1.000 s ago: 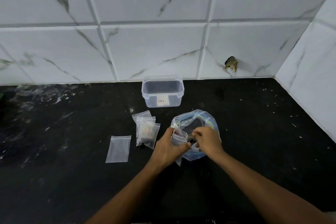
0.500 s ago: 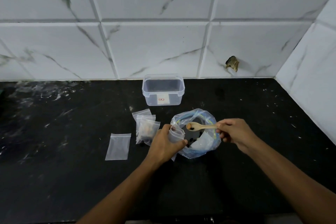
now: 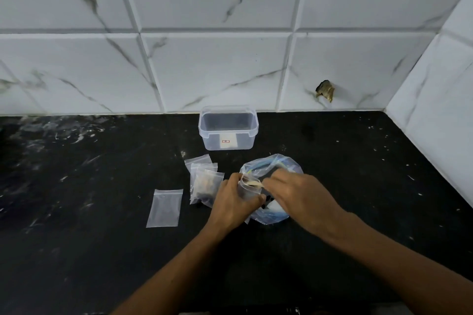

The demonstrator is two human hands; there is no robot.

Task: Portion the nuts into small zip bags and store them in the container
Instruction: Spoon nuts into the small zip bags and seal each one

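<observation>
On the black stone bench point(image 3: 76, 250), left of centre in the frame, an empty clear small zip bag point(image 3: 165, 208) lies flat, its long axis running from the near edge toward the wall with the zip end farther away. Just right of it, a loose pile of small clear zip bags point(image 3: 204, 181) overlaps; the front one shows brownish nuts inside, and the pile leans with its tops toward the upper left. Behind these, at the centre of the frame near the wall, the open clear plastic rectangular container point(image 3: 228, 127) stands upright, its long side parallel to the white marble-look wall tiles point(image 3: 217, 66).

The left hand point(image 3: 234, 203) comes in from the bottom centre, forearm slanting up and right, back of the hand facing up. Its grip is curled round the mouth of a small clear zip bag point(image 3: 247, 188), held upright with the opening upward. A pale wooden spoon point(image 3: 253, 182) tip shows at that opening. The right hand point(image 3: 299, 194) reaches in from the lower right, knuckles up, fingers bent down over the spoon's handle; its grip is clamped on the spoon. Both hands sit over the large clear plastic bag with blue trim point(image 3: 279, 163), which lies open on the bench.
</observation>
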